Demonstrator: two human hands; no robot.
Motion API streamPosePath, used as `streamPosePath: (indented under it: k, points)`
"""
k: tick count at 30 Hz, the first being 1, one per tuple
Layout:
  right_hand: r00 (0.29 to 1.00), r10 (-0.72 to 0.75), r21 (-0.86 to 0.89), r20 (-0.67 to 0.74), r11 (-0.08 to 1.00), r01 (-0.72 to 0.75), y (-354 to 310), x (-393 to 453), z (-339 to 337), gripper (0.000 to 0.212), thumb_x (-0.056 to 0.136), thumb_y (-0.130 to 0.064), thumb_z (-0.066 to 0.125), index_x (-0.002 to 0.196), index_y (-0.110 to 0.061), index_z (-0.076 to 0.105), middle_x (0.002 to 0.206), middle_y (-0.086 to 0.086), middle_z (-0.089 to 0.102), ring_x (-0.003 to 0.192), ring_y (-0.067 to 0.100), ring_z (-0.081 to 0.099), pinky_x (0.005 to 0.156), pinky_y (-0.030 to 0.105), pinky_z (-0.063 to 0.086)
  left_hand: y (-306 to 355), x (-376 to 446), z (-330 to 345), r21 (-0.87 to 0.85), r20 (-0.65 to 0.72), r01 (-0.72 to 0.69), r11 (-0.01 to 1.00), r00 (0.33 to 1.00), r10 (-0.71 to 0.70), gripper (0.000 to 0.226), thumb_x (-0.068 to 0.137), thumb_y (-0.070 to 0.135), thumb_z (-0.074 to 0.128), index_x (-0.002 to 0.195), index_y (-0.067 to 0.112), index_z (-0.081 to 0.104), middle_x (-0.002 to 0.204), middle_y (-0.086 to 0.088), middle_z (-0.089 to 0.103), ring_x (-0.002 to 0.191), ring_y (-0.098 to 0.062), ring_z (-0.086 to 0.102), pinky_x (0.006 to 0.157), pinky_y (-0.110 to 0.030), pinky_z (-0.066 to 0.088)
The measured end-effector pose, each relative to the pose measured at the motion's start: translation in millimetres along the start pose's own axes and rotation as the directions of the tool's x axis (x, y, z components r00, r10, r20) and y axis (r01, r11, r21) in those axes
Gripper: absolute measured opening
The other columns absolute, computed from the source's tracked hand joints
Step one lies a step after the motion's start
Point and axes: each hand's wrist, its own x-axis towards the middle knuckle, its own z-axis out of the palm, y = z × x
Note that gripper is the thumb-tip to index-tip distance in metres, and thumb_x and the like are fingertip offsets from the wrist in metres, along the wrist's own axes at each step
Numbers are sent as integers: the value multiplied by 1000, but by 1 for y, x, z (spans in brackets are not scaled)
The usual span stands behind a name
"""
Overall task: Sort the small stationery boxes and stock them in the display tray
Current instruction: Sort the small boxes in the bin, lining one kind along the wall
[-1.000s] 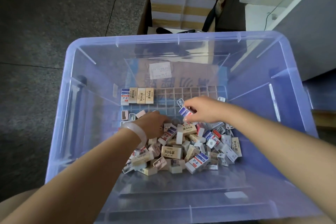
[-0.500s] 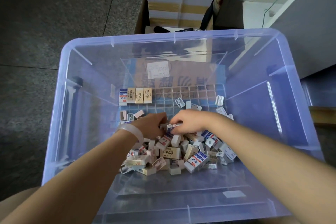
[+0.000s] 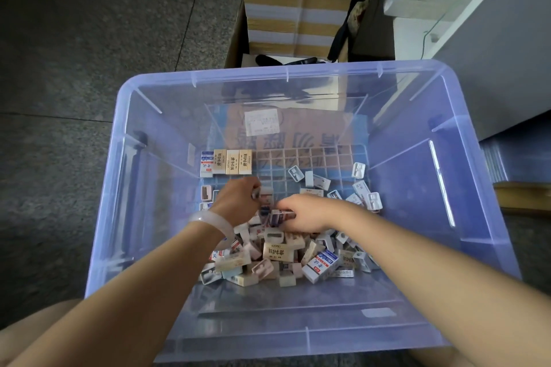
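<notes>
Grey stone floor w/ a clear tub (image 3: 125,176) on it, prob. to keep the loose boxes (image 3: 280,256) contained. Tray (image 3: 316,158) lies at the tub's far end; four boxes fill its top-left slots, rest unfilled. Left hand (image 3: 238,202) pinches a small box over the tray. Right hand (image 3: 304,214) grips a blue-white box at the pile's edge. Boxes: tiny cream or blue-white cartons, jumbled.
</notes>
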Motion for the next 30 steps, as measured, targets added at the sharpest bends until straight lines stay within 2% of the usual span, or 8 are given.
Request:
streamPosePath:
  k: [3, 5, 10, 12, 15, 20, 25, 30]
  points:
    - [996, 69, 2, -52, 998, -68, -7, 5, 4, 33, 88, -18, 58, 120, -12, 55, 115, 10, 60, 100, 27, 57, 74, 27, 40, 1, -4, -13, -77, -107, 70, 995, 991, -78, 18, 91, 16, 60, 109, 12, 61, 94, -4, 58, 81, -21, 51, 69, -26, 39]
    - [992, 127, -19, -20, 992, -127, -11, 11, 5, 40, 86, -19, 61, 125, -11, 54, 117, 11, 60, 100, 27, 57, 74, 29, 42, 1, -7, -21, -144, -122, 94, 985, 986, -112, 23, 90, 20, 62, 113, 14, 62, 96, -3, 58, 83, -19, 51, 72, -26, 39]
    - [970, 244, -48, 19, 969, -243, -17, 22, 8, 40, 86, -22, 64, 120, -3, 54, 112, 11, 61, 85, 22, 54, 72, 30, 46, -6, -10, -24, -290, -128, 117, 950, 979, -159, 18, 89, 22, 65, 101, 9, 65, 71, 4, 53, 65, -11, 47, 56, -22, 39]
    - [968, 250, -15, 6, 968, -250, -17, 23, 9, 39, 87, -24, 64, 118, -4, 55, 108, 11, 61, 84, 22, 53, 69, 29, 43, -9, -12, -22, -358, -125, 131, 924, 974, -187, 19, 88, 21, 67, 103, 9, 67, 73, 0, 58, 71, -17, 54, 70, -32, 52]
    - [966, 259, 26, -2, 966, -259, -15, 25, 10, 32, 90, -22, 59, 116, -3, 56, 102, 10, 60, 82, 22, 53, 60, 26, 42, -12, -14, -20, -389, -123, 146, 910, 970, -208, 21, 87, 18, 68, 107, 13, 69, 84, -5, 62, 81, -23, 58, 85, -40, 53]
    - [945, 309, 29, -105, 951, -308, -15, 30, 18, 38, 91, -24, 57, 125, -8, 53, 116, 12, 60, 98, 27, 58, 71, 28, 44, -14, -18, -18, -407, -152, 120, 905, 969, -196, 28, 89, 17, 65, 117, 13, 66, 101, -7, 63, 86, -20, 55, 66, -22, 41]
    - [936, 327, 29, -130, 945, -326, -23, 31, 27, 29, 91, -26, 59, 111, -4, 57, 108, 11, 61, 86, 24, 56, 69, 29, 43, -16, -18, -18, -447, -177, 115, 887, 961, -214, 23, 90, 17, 64, 111, 11, 66, 88, -3, 61, 74, -14, 53, 49, -14, 36]
    - [906, 380, 20, -185, 923, -383, -31, 37, 33, 21, 91, -13, 56, 111, -6, 57, 114, 10, 58, 88, 23, 54, 69, 29, 43, -15, -17, -18, -486, -165, 118, 866, 961, -223, 28, 90, 15, 63, 118, 10, 63, 97, -6, 61, 67, -6, 51, 40, -5, 38]
